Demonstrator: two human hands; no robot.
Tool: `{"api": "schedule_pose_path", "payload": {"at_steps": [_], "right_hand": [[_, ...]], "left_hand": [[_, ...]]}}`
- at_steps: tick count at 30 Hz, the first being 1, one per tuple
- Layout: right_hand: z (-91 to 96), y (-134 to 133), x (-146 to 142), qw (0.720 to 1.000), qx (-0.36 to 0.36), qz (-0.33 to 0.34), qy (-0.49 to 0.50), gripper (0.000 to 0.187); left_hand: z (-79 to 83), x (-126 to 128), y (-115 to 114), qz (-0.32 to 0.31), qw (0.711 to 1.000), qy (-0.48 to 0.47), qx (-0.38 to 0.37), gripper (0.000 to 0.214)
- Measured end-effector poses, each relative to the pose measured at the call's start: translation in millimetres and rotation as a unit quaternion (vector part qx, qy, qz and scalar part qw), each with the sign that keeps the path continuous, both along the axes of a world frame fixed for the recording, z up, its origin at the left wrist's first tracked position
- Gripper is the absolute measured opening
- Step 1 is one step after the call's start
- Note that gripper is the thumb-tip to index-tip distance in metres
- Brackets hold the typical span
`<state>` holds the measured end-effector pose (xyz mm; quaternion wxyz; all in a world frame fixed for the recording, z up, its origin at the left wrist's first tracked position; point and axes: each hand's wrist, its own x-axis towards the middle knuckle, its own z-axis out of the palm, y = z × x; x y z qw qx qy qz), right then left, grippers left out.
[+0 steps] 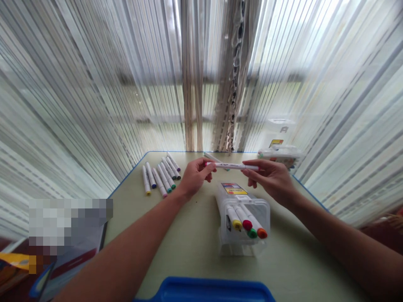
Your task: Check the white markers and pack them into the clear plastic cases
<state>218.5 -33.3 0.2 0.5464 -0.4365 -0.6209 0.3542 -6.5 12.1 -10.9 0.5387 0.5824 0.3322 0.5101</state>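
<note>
Head view: the left hand (197, 174) and right hand (272, 178) each close their grip on one end of a white marker (233, 166), held level in the air above the desk (189, 243). A clear case (266, 212) holding markers lies just nearer; a marker row (160, 174) lies to the left. Risk: the fingertip pinch looks light. A slip would likely drop the white marker onto the clear case or scatter the marker row.

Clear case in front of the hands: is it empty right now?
No, the clear case holds at least four markers, their yellow, red, green and orange caps pointing toward the camera.
</note>
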Motion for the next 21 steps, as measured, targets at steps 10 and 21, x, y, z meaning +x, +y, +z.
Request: {"api": "schedule_pose_path", "payload": {"at_steps": [10,21], "right_hand": [[8.5,-10.4,-8.5,0.987,0.137,0.0,-0.089,0.027],[49.2,-40.8,-6.5,0.873,0.365,-0.031,-0.323,0.022]], "left_hand": [[13.9,-3.6,-6.8,-0.01,0.997,-0.065,-0.032,0.026],[28.5,-5.7,-16.3,-0.089,0.983,-0.159,-0.011,0.016]]}}
